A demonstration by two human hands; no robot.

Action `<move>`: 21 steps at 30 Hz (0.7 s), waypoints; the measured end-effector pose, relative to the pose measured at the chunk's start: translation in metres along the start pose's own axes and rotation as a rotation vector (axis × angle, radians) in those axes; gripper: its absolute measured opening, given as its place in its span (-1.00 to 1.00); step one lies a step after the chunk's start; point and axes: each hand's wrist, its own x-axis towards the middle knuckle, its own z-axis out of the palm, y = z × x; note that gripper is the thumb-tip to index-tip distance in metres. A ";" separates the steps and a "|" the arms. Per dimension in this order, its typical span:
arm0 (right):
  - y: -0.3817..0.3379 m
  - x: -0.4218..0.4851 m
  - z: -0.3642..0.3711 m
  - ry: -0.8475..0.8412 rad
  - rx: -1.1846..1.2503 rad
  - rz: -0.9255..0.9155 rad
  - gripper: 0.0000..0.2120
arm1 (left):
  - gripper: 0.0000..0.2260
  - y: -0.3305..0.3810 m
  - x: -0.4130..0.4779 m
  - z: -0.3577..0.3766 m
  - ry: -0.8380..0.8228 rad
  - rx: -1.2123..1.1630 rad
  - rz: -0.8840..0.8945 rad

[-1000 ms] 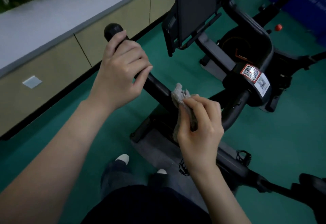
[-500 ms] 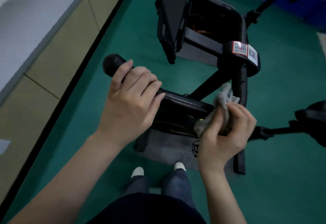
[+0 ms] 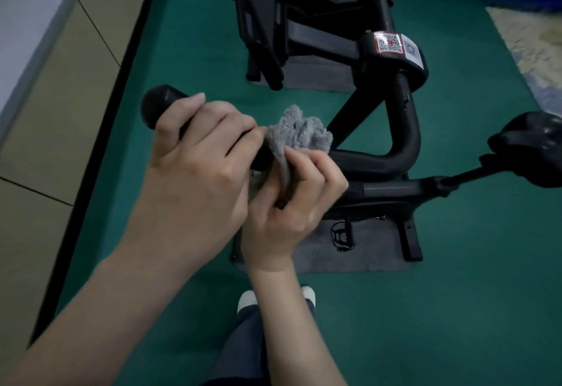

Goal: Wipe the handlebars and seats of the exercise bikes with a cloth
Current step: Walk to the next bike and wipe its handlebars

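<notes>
A black exercise bike stands on the green floor in front of me. Its black handlebar curves from the stem toward me and ends in a rounded tip at the left. My left hand grips the bar just behind that tip. My right hand holds a bunched grey cloth wrapped against the bar, right beside my left hand's fingers. The black seat sits at the right edge on its post. The bar under both hands is hidden.
A beige cabinet wall runs along the left. The bike's console screen rises at top centre. Grey mats lie under the bike's feet. A pale rug shows at the right edge. My shoes stand below.
My right hand has slid the cloth left along the handlebar, from near the stem up to my left hand. The view has swung so the bike sits more upright in frame.
</notes>
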 end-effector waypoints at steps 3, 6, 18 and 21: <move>0.014 0.010 -0.014 0.059 -0.072 -0.010 -0.87 | -0.79 0.000 -0.001 0.000 -0.016 -0.004 -0.009; 0.019 0.018 -0.022 0.103 -0.091 0.031 -0.90 | -0.80 0.002 -0.001 0.000 -0.019 -0.003 -0.019; 0.008 0.016 -0.024 0.013 -0.109 0.030 -0.87 | -0.77 0.009 0.002 -0.003 -0.065 0.019 -0.071; -0.001 0.005 -0.018 -0.106 -0.045 -0.024 -0.86 | -0.79 0.011 0.002 -0.003 -0.049 0.006 -0.090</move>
